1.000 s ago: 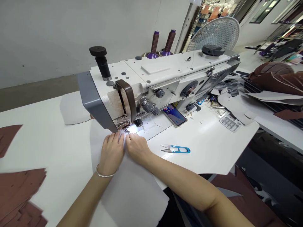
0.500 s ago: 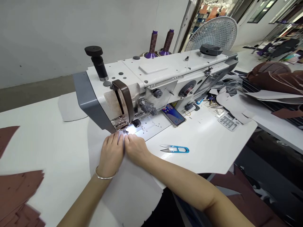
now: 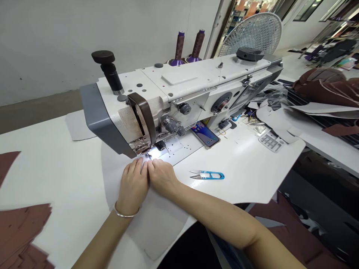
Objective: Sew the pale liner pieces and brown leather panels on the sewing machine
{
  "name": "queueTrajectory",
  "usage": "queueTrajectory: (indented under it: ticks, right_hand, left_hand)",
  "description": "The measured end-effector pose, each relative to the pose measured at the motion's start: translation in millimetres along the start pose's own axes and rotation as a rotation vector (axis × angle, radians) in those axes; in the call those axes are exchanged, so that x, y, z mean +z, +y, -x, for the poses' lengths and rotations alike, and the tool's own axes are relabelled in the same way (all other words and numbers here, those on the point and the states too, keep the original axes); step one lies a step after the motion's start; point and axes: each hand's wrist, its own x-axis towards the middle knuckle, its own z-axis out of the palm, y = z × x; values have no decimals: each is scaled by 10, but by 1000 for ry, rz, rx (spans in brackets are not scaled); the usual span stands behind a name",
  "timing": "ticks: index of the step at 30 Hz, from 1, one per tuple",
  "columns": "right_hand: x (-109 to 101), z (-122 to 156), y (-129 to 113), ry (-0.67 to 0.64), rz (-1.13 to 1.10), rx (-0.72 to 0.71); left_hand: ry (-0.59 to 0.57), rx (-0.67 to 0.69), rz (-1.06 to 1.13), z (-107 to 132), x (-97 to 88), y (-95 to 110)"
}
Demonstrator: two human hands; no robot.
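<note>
Close to the lit needle area, my left hand, with a silver bangle at the wrist, presses down on a pale grey sheet of material. Its fingers are bent and close together. Against it, my right hand is closed on the same sheet, knuckles up; the thumb is mostly hidden. The sheet runs from under the presser foot of a white sewing machine back towards my body, and also spreads out left of my left hand. Both hands hide the material between them.
Blue thread snips lie to the right of my right hand. A phone rests under the machine arm. Brown pieces are stacked at left. Thread cones and a fan stand behind; more brown material is piled at right.
The sheet has moved forward under the machine, and its near end now sits farther from my body. Both hands stay beside the needle, side by side. The view has shifted slightly.
</note>
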Motion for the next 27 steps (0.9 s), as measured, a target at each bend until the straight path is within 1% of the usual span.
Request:
queueTrajectory:
  ticks: [7,10,14,20,24,27]
  right_hand:
    - [-30,-7,11,-19,-9,17]
    - [-53,-10,21,-51,-18,82]
    - [-61,-6,42,-91,-24,176]
    - [-54,-4,54,-66,-60,217]
    - [-93,-30,61,-63,-129,270]
    - [-122,-41,76,-66,-170,292]
  left_hand:
    - [30,20,-26,-13,-3,-3]
    - [25,13,-22,-15,3,-6]
    - [-10,2,2,-18,3,-5]
    - [-11,-3,-23,-33,8,-49]
    - [-35,-11,-1,-52,40,-118]
    - [-42,-25,-22,-67,40,-126]
